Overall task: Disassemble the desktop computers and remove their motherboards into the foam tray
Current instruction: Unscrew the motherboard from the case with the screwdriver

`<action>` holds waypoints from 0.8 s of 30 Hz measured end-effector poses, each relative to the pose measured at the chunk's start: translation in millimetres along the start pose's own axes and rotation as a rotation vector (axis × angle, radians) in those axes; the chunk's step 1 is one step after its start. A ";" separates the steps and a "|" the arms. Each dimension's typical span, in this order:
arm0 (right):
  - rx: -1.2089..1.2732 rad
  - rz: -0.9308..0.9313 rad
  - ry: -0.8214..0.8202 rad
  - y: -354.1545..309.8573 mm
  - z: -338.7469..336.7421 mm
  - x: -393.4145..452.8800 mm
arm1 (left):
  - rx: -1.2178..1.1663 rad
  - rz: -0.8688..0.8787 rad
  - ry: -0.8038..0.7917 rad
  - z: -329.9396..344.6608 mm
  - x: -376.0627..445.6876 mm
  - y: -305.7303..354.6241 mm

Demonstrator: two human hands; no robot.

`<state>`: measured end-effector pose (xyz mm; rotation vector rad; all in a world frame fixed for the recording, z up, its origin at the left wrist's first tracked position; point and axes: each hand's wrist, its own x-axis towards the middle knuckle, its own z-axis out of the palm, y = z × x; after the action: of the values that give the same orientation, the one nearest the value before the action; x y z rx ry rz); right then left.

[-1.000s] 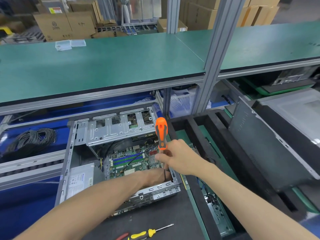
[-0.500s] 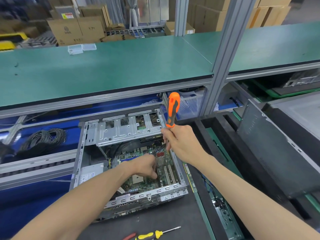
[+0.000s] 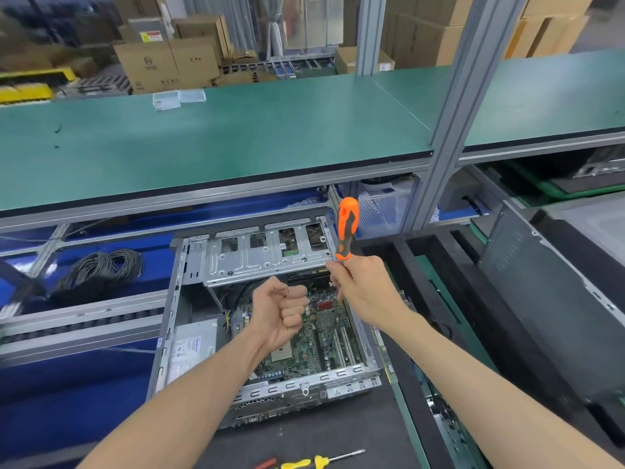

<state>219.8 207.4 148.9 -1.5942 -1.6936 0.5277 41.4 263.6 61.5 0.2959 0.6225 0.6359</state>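
The green motherboard (image 3: 314, 336) is still seated in the open grey metal computer case (image 3: 270, 336). The orange-and-black-handled screwdriver (image 3: 345, 228) is gripped by the right hand (image 3: 363, 289), shaft pointing down; its tip could be scraped across the board. The left hand (image 3: 282, 311) is curled into a fist (contents cannot be told). A board already lies in the black foam tray (image 3: 439, 292).

Bare stamped-metal computer case (image 3: 270, 258), matt green shelf (image 3: 236, 137) (rubbery-looking), glossy orange plastic screwdriver handle (image 3: 347, 225).
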 end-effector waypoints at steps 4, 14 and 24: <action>-0.006 -0.005 0.003 2.4 1.7 2.5 | 0.062 0.050 0.016 1.8 3.9 -1.7; 0.019 0.026 -0.013 -3.3 -0.2 9.9 | 0.571 0.119 0.332 2.2 9.9 -3.9; -0.005 -0.083 0.130 -24.9 -20.7 41.8 | 0.548 0.040 0.301 2.1 6.7 -18.0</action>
<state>220.4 240.6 190.0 -1.5213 -1.6557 0.3704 55.2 253.9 52.3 0.7329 1.0830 0.5431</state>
